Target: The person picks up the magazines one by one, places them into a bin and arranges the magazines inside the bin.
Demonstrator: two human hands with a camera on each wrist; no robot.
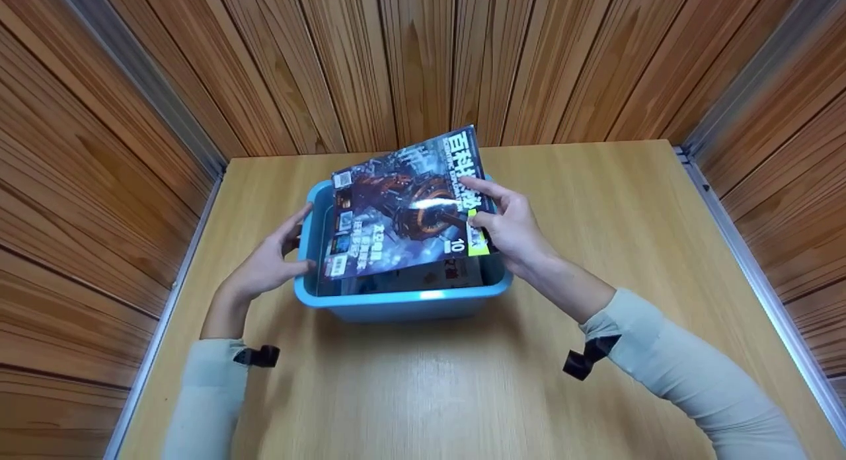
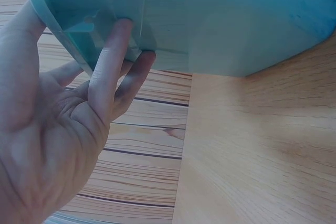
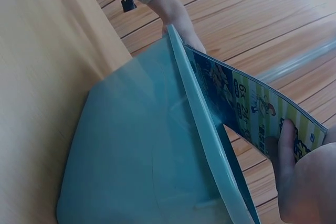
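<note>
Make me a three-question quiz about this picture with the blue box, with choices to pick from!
1. Where is the magazine?
A. lying tilted over the blue box
B. flat on the table
C. on the wall

2. What colour is the box?
A. red
B. blue
C. yellow

3. What is the right hand doing?
A. resting open on the table
B. holding the magazine
C. waving

Answers: 1 A, it leans across the box's rim. 2 B, its walls are light blue. 3 B, its fingers pinch the magazine's edge, while the left hand touches the box's side.
</note>
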